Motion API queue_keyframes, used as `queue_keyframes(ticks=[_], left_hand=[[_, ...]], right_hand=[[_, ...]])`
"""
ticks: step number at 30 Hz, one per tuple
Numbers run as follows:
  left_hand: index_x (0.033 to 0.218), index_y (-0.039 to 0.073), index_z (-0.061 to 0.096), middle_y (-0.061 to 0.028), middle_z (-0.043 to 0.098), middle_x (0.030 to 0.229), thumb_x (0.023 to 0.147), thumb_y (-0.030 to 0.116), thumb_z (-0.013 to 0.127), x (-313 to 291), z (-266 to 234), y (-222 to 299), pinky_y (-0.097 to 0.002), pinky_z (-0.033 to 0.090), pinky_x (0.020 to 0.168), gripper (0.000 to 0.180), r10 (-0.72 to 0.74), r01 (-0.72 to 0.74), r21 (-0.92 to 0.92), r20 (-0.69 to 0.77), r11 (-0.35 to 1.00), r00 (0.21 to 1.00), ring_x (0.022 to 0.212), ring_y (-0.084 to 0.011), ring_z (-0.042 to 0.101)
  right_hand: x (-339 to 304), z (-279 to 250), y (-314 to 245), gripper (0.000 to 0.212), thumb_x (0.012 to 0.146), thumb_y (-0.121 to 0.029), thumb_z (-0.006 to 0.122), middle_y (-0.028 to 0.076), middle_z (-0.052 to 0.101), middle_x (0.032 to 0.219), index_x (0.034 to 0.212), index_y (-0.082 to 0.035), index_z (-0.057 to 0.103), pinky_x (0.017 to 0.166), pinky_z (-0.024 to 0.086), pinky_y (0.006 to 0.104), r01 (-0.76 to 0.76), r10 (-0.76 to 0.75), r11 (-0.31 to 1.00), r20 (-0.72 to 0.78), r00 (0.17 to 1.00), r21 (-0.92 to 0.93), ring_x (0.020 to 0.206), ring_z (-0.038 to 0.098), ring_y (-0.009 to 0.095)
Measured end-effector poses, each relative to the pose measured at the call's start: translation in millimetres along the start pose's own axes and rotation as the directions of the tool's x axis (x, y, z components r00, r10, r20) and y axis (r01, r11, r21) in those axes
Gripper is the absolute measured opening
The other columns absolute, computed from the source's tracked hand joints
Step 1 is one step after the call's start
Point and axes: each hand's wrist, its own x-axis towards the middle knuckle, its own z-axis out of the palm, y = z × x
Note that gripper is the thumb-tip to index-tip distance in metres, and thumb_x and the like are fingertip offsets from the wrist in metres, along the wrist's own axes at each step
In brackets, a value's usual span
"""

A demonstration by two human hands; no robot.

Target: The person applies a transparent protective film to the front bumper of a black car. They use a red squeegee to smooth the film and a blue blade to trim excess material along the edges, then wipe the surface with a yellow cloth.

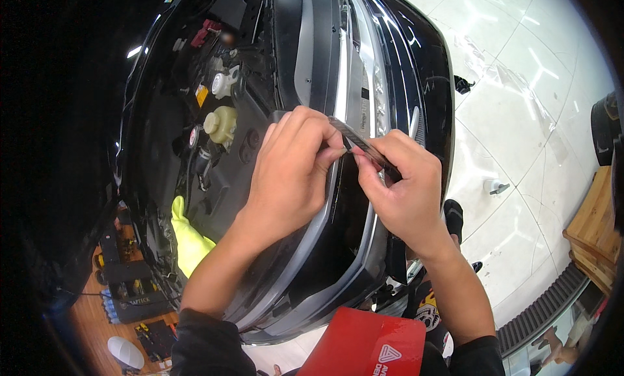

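Both of my hands meet over the front edge of a black car (354, 239), fingertips close together. My right hand (409, 181) is closed around a slim dark stick-like tool (359, 142) with a woven pattern. The tool slants up to the left, its far end beside the index finger of my left hand (292, 161). The thumb and index finger of that hand are pinched together. A small dark bit shows between the fingertips of both hands, too small to name. Below the hands are the car's silver trim and glossy black front panel.
The engine bay lies open at left, with a yellowish fluid reservoir (224, 124) and a bright yellow-green cloth (188, 239). A red pouch-like piece (364, 343) is at the lower edge. Tool bags (136, 304) sit lower left. Clear film (520, 90) lies on white floor tiles; wooden boxes (595, 226) stand right.
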Motion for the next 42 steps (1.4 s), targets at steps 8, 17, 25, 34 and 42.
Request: queue_keyframes(ticks=[8,17,25,34,42], left_hand=[[0.110,0.004,0.062,-0.0140,0.062,0.107,0.092,-0.002,0.073,0.8,2.8,4.5,-0.0445,0.048,0.087,0.022,-0.113,0.113,-0.009,-0.004,0.994,0.994,0.101,-0.0373,0.064],[0.117,0.002,0.063,-0.0169,0.060,0.114,0.089,0.004,0.079,6.3,-8.6,18.3,-0.0450,0.052,0.090,0.033,-0.181,0.183,-0.011,0.081,0.983,0.980,0.104,-0.0391,0.065],[0.107,0.002,0.062,-0.0156,0.062,0.107,0.090,0.011,0.080,20.2,0.2,25.7,-0.0486,0.054,0.078,0.026,-0.226,0.215,0.181,0.038,0.960,0.973,0.094,-0.0406,0.067],[0.099,0.002,0.064,-0.0169,0.064,0.095,0.093,0.010,0.075,47.5,-3.7,18.0,-0.0510,0.054,0.071,0.015,-0.217,0.195,0.184,0.109,0.963,0.970,0.082,-0.0421,0.068],[0.094,0.001,0.070,-0.0073,0.066,0.080,0.095,0.009,0.083,70.3,-19.6,-17.9,-0.0301,0.050,0.064,0.015,-0.124,0.170,0.136,-0.293,0.976,0.948,0.068,-0.0147,0.062]], right_hand=[[22.3,-3.1,5.4,0.012,0.086,0.000,0.076,0.017,0.067,0.085,0.098,0.002,0.074,0.068,0.054,0.0407,0.103,-0.104,0.993,-0.021,0.994,-0.058,0.074,0.070,0.035],[56.2,-9.9,12.6,0.009,0.092,0.003,0.070,0.014,0.063,0.084,0.101,0.005,0.072,0.064,0.049,0.0352,0.243,-0.238,0.969,0.082,0.968,-0.046,0.070,0.063,0.026],[52.2,-5.0,25.6,0.011,0.096,0.001,0.064,0.020,0.063,0.097,0.106,0.003,0.064,0.072,0.053,0.0465,0.203,-0.194,0.977,0.122,0.973,-0.066,0.083,0.067,0.043],[52.3,-2.5,29.3,0.017,0.100,0.002,0.065,0.013,0.064,0.095,0.116,0.004,0.070,0.069,0.050,0.0340,0.202,-0.201,0.977,-0.018,0.979,0.062,0.074,0.063,0.024],[-2.6,-39.9,29.1,0.038,0.107,-0.001,0.058,0.005,0.063,0.102,0.144,0.005,0.063,0.072,0.048,0.0244,-0.023,0.033,0.987,-0.062,0.997,0.158,0.079,0.056,0.009]])
